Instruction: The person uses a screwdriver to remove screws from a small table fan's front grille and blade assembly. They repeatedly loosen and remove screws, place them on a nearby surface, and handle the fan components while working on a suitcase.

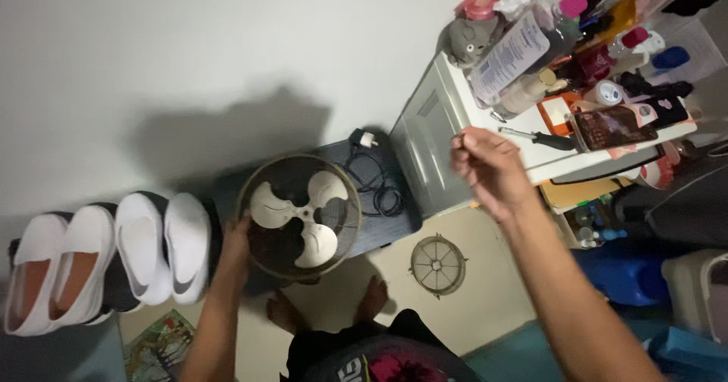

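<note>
white shoes (114, 257) lined up along the wall at left. black cord with white plug (369, 166) on a dark mat. detached round grille (437, 264) on the floor. bottles (523, 48), grey plush toy (470, 37), screwdriver (538, 137), phone (613, 126) crowded on a white cabinet (432, 147).

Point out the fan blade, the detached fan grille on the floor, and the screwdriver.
fan blade (302, 216): head view, on the hub where the three white blades meet.
detached fan grille (438, 265): head view, at the centre of the round wire guard.
screwdriver (547, 140): head view, on its dark handle.
</note>
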